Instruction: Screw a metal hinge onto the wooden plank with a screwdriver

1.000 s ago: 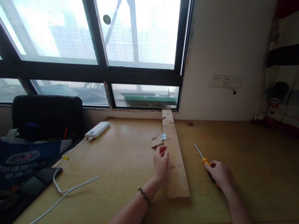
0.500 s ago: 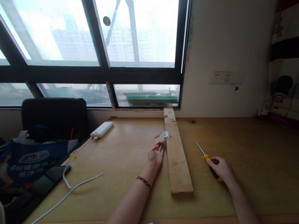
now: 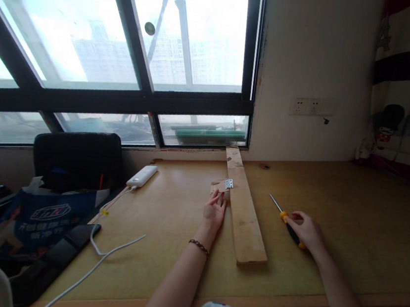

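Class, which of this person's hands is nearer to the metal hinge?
Left. The left hand is just below the metal hinge in view, at the small wooden block; the right hand is farther, across the long board, at the screwdriver.

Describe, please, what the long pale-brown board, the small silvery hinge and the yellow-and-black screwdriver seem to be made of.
Board: apparently wood, matt and seemingly unpainted; knot-like darker marks show.
Hinge: probably metal, from its bright grey look.
Screwdriver: its thin silvery shaft looks like metal; its handle is likely plastic, the black part perhaps rubber, too small to tell.
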`<action>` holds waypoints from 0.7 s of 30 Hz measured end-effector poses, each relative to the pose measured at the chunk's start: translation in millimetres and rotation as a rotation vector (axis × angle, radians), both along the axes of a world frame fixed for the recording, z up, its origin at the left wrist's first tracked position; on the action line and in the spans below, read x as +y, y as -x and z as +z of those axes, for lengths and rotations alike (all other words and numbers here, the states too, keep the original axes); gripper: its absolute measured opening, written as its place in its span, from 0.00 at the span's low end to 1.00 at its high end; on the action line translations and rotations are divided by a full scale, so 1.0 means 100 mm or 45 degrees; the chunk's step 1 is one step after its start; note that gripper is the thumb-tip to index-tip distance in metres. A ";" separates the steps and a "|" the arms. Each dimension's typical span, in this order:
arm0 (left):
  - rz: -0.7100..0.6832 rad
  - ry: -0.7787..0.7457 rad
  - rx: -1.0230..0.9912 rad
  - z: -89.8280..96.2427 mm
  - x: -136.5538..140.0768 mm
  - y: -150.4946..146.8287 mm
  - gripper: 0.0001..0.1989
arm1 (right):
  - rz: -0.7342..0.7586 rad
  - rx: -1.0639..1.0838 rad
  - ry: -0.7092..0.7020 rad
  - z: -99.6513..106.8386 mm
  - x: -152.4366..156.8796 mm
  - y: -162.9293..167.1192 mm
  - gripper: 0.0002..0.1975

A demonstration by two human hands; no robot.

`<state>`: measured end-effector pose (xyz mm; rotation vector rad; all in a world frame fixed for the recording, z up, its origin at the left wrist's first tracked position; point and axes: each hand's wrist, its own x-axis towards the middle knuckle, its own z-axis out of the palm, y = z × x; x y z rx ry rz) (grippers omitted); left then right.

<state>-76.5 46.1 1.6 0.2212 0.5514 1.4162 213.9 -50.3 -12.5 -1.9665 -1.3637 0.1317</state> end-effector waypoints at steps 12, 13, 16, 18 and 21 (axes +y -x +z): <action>0.063 -0.137 0.203 0.04 -0.08 -0.10 0.17 | 0.571 -0.062 -0.492 0.61 0.57 1.03 0.11; 0.065 -0.154 0.214 0.04 -0.09 -0.10 0.18 | 0.624 0.003 -0.501 0.57 0.67 1.08 0.12; 0.072 -0.210 0.232 0.05 -0.11 -0.12 0.20 | 0.750 0.160 -0.489 0.38 0.86 1.16 0.14; 0.065 -0.258 0.245 0.05 -0.11 -0.14 0.22 | 0.806 0.205 -0.468 0.24 0.91 1.16 0.14; 0.058 -0.338 0.290 0.04 -0.12 -0.16 0.23 | 0.888 0.196 -0.427 0.12 0.91 1.12 0.14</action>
